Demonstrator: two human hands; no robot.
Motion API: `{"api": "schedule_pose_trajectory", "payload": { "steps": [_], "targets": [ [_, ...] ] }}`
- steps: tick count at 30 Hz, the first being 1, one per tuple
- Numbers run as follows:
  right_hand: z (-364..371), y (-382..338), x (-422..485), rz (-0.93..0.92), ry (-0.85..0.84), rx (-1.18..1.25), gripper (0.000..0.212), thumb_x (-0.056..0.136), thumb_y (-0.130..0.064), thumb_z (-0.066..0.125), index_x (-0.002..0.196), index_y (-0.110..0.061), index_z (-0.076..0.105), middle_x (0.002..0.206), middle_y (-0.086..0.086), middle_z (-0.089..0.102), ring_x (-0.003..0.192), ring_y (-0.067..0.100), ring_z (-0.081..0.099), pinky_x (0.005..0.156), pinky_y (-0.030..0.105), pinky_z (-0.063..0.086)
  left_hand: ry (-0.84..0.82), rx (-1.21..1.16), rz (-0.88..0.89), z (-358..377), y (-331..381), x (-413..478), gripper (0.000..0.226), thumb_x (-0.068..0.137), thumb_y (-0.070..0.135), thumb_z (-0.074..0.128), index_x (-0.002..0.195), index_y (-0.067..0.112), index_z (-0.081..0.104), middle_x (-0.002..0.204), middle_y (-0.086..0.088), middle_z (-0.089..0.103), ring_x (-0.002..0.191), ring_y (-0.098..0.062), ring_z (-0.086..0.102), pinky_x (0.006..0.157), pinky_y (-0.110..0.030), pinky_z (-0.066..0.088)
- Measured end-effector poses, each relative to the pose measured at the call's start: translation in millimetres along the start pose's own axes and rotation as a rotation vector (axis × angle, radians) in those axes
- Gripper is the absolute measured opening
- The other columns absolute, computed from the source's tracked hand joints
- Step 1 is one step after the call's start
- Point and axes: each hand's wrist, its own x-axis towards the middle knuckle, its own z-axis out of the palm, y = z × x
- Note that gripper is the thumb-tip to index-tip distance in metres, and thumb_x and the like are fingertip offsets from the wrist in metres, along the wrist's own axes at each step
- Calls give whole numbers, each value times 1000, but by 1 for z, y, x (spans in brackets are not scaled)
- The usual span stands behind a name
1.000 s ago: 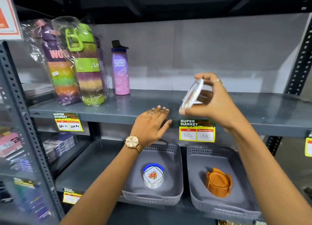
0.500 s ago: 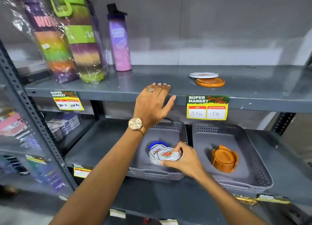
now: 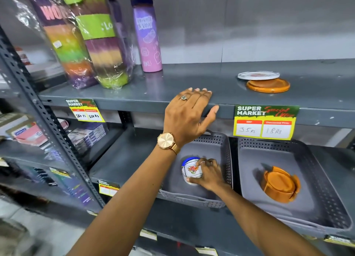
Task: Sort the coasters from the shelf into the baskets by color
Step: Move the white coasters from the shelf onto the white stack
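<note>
White, flower-printed coaster (image 3: 192,169) sits in the right hand (image 3: 208,174), fingers pinching its rim as it settles onto the stack in the left basket (image 3: 215,144). It looks thin, stiff and light, best held by the edge. The left hand (image 3: 189,113) rests flat and unclenched on the shelf (image 3: 153,90) lip. Half a second ago the coaster was tilted above the stack; now it lies nearly level. One white coaster (image 3: 258,75) and an orange coaster (image 3: 268,85) remain above.

Even, bright overhead light. Glare streaks the plastic wrap (image 3: 107,63) on the bottles. The edges bow outward, and the lower-left corner is blurred.
</note>
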Motion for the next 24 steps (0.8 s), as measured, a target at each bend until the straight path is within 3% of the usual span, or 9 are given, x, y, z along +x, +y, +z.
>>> {"api": "schedule_pose_trajectory", "payload": {
  "steps": [5,7,10,14,17,24],
  "targets": [
    [8,2,-7,-87,-10,-181,81,78,-67,53,137,-14,43,161,7,18,143,34,17,113,44,19,29,-1,-13,3,1,-1,47,101,38,41,103,4,74,103,-8,75,96,-23,70,96,-36,52],
    [11,2,-10,-129,14,-216,76,82,-66,49,133,-10,50,159,8,24,144,33,16,114,44,18,41,-3,-20,3,2,-1,47,101,38,42,102,4,75,102,-8,75,96,-23,71,95,-36,52],
    [11,1,-13,-170,55,-260,67,85,-62,47,121,-8,62,145,7,46,134,30,30,107,41,26,47,0,-21,3,2,-1,47,101,38,41,102,5,75,102,-8,75,95,-23,71,94,-37,53],
    [6,-3,-18,-178,-19,-339,56,89,-52,48,117,-7,64,126,10,63,124,30,42,104,41,29,46,-5,-28,3,2,-1,46,100,38,42,103,5,75,103,-8,75,96,-23,71,94,-37,53],
    [3,-6,-18,-162,-80,-334,47,93,-40,51,121,-3,60,130,13,60,125,32,44,106,41,33,43,-3,-34,3,3,-1,46,100,38,42,103,5,75,103,-7,75,96,-23,71,95,-36,52],
    [5,-9,-5,-105,-130,-357,41,96,-26,50,130,-3,53,144,13,47,135,34,33,110,42,31,35,4,-44,2,4,0,47,100,38,41,102,6,75,103,-7,75,96,-23,70,94,-36,52]
  ]
}}
